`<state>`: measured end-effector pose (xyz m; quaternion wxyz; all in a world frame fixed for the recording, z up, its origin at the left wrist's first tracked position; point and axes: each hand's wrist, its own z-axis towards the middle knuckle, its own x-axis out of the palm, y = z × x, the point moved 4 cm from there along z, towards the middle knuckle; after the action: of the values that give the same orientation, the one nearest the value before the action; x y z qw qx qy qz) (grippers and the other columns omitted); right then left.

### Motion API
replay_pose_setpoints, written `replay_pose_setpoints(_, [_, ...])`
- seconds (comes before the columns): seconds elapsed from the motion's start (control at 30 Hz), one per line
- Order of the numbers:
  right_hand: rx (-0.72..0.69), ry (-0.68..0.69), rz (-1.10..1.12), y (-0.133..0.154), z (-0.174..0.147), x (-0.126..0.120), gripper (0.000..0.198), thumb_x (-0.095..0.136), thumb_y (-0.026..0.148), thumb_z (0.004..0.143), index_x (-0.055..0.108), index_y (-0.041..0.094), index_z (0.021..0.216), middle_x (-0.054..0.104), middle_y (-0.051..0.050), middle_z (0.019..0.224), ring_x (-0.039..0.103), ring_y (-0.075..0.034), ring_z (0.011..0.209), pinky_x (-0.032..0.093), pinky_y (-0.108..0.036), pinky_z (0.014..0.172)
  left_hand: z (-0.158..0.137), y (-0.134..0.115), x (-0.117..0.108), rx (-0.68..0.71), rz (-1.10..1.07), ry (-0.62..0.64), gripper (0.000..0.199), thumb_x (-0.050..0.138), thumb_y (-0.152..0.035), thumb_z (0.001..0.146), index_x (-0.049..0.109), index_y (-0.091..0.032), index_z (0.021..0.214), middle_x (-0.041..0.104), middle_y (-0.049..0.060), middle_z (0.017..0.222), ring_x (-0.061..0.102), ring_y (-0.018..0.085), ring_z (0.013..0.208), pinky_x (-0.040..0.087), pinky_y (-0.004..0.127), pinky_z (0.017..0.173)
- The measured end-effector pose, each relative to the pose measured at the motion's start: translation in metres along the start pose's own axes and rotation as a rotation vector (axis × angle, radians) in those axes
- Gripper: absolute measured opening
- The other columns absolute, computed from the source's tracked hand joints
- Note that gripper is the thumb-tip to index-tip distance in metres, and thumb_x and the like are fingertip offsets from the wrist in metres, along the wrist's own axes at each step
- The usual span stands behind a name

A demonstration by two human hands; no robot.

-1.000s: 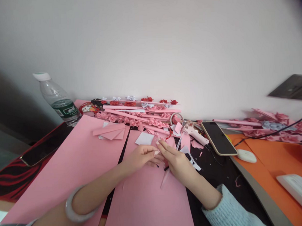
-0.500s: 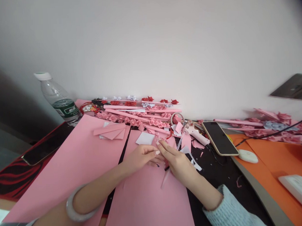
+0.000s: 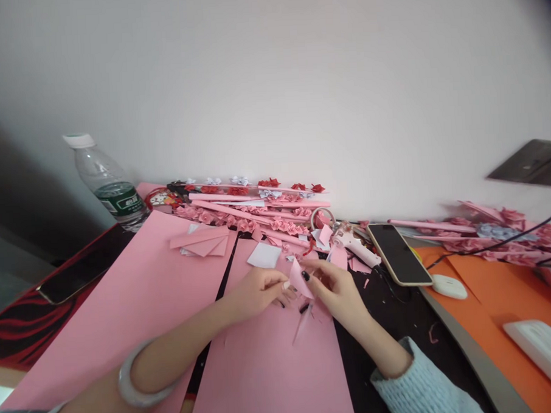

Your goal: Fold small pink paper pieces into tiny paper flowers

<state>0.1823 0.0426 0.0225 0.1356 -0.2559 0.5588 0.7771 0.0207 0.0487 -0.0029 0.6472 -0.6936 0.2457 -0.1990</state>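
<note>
In the head view, the right hand [image 3: 341, 293] held a curved pink slip [image 3: 299, 281] between thumb and fingers, above a pink sheet [image 3: 269, 377]. The left hand [image 3: 252, 294] was just beside the slip, thumb and forefinger close together; whether they gripped it, I could not tell. A white square [image 3: 263, 256] lay beyond the left hand. A glue gun [image 3: 360, 248] lay beyond the right, near a phone [image 3: 400, 254].
</note>
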Motion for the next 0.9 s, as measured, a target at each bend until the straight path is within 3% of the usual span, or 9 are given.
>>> replay_pose_setpoints(0.1, [0.099,0.167,0.119,-0.002,0.001,0.008,0.016,0.052,0.028,0.081,0.059,0.014,0.076,0.054,0.0,0.065,0.044,-0.01,0.054,0.036,-0.022,0.05,-0.003,-0.001,0.003,0.007,0.064,0.047,0.026,0.045,-0.033,0.086,0.061,-0.012,0.085,0.069,0.01,0.088,0.067,0.018,0.075,0.053,0.031,0.071])
replay_pose_setpoints(0.2, [0.131,0.235,0.202,-0.001,0.002,0.011,0.025,0.052,0.029,0.081,0.047,0.015,0.061,0.041,0.004,0.058,0.035,-0.008,0.051,0.029,-0.021,0.048,-0.006,-0.003,0.004,0.011,0.118,0.067,0.026,0.043,-0.032,0.087,0.06,-0.013,0.083,0.068,0.008,0.087,0.067,0.017,0.074,0.053,0.03,0.07])
replay_pose_setpoints(0.43, [0.178,0.241,0.266,-0.011,0.003,0.01,0.036,0.057,0.036,0.078,0.035,0.018,0.056,0.033,0.006,0.052,0.028,-0.006,0.047,0.022,-0.021,0.044,-0.007,-0.008,0.005,-0.015,0.081,0.097,0.027,0.046,-0.034,0.086,0.06,-0.012,0.08,0.069,0.01,0.086,0.068,0.018,0.07,0.054,0.029,0.068])
replay_pose_setpoints(0.73, [0.202,0.22,0.284,-0.011,0.002,0.011,0.037,0.059,0.038,0.076,0.036,0.019,0.055,0.033,0.007,0.048,0.027,-0.006,0.044,0.019,-0.02,0.042,-0.003,-0.006,0.003,-0.067,-0.068,0.061,0.028,0.052,-0.036,0.082,0.061,-0.01,0.087,0.069,0.013,0.088,0.068,0.021,0.072,0.054,0.035,0.07])
replay_pose_setpoints(0.9, [0.203,0.225,0.229,-0.011,0.002,0.013,0.037,0.06,0.04,0.076,0.038,0.018,0.055,0.035,0.007,0.048,0.026,-0.006,0.045,0.019,-0.02,0.042,0.001,-0.004,0.006,-0.073,-0.039,0.013,0.025,0.059,-0.036,0.078,0.06,-0.01,0.076,0.069,0.01,0.077,0.068,0.02,0.067,0.055,0.033,0.066])
